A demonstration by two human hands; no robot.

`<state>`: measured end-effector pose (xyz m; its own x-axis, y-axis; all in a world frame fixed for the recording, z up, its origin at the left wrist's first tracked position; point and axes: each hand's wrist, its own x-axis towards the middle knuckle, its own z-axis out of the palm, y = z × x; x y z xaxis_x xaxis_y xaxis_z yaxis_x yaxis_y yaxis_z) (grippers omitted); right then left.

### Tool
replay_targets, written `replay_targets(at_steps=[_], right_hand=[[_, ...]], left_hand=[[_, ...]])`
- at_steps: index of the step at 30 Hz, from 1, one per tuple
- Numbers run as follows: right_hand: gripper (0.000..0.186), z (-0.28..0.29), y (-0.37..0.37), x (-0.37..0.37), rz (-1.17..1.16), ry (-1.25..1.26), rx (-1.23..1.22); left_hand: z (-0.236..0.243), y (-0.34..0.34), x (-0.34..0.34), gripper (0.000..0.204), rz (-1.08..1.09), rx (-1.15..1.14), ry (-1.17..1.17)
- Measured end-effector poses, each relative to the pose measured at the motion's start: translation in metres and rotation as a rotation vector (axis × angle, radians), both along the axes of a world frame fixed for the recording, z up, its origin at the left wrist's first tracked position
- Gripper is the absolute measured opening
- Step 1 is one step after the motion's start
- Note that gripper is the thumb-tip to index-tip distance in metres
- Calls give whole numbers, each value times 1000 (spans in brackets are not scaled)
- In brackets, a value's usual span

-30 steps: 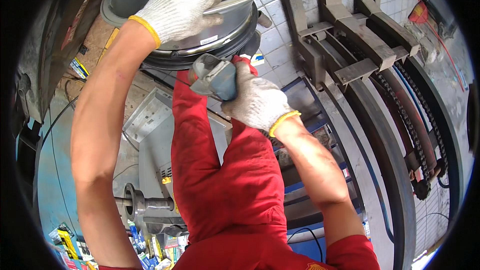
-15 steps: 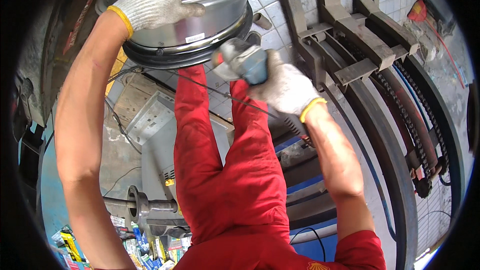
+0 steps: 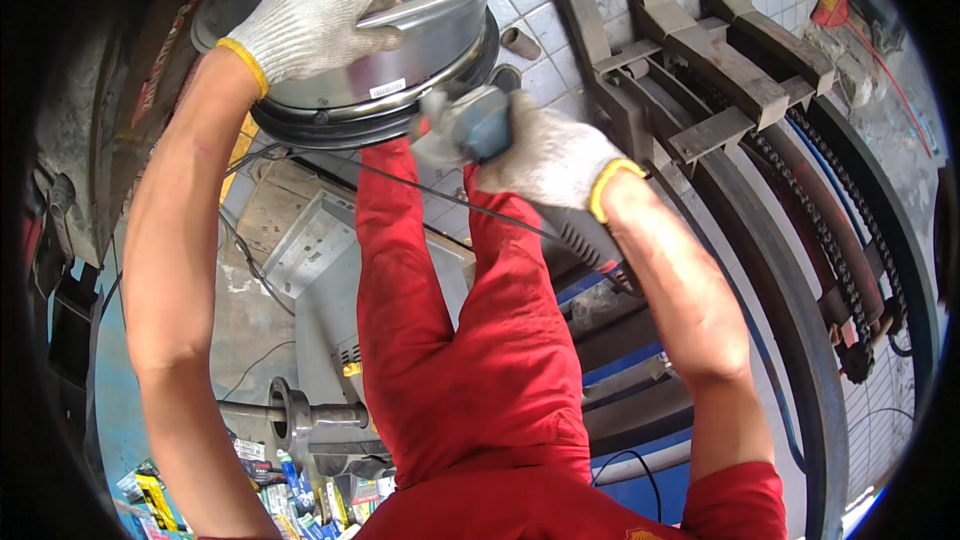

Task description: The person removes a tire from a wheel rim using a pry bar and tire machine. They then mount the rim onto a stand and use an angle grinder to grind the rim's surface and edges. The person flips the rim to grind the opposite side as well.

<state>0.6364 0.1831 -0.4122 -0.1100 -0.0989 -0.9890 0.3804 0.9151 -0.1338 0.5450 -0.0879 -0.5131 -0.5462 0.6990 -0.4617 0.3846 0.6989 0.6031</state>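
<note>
A silver metal wheel rim [image 3: 345,75] with a black lower edge and a small white label stands at the upper left. My left hand [image 3: 315,25], in a white knit glove with a yellow cuff, grips the rim's upper lip with fingers and thumb. In my right hand [image 3: 555,155], gloved the same way, is an angle grinder [image 3: 487,125] with a blue-grey head. Its front end is smeared by motion and lies close against the rim's lower right edge; whether it touches, I cannot tell. A dark cord [image 3: 420,187] crosses below the rim in front of my red trouser legs.
A steel frame [image 3: 720,70] with heavy arms and chains [image 3: 825,240] fills the right side. A short pipe piece [image 3: 521,43] stands on the tiled floor. At lower left are a shaft with a flange [image 3: 290,415] and several small colourful packages [image 3: 300,495].
The grinder and my right hand have shifted a little left, closer along the rim's lower edge. My left hand keeps its hold, and the whole view has shifted slightly.
</note>
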Motion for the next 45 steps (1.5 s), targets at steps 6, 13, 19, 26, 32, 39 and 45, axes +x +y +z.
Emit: replay_targets(at_steps=[6,13,19,26,32,39,45], right_hand=[[82,3,-62,18,-11,-22,-119],[90,-2,-1,-2,59,-18,25],[102,-46,38,-17,162,104,136],[94,-28,75,-1,-7,182,221],[97,25,64,45,-193,73,189],[91,71,47,94,-221,35,132],[90,66,29,118,-104,79,70]], left_hand=[[5,7,4,45,-1,-31,-24],[2,-27,16,44,94,2,-27],[14,-40,5,46,49,-206,-191],[7,-94,9,43,170,-78,-176],[-18,37,47,46,251,-245,298],[-16,27,94,49,316,-169,198],[4,18,101,49,262,-79,140]])
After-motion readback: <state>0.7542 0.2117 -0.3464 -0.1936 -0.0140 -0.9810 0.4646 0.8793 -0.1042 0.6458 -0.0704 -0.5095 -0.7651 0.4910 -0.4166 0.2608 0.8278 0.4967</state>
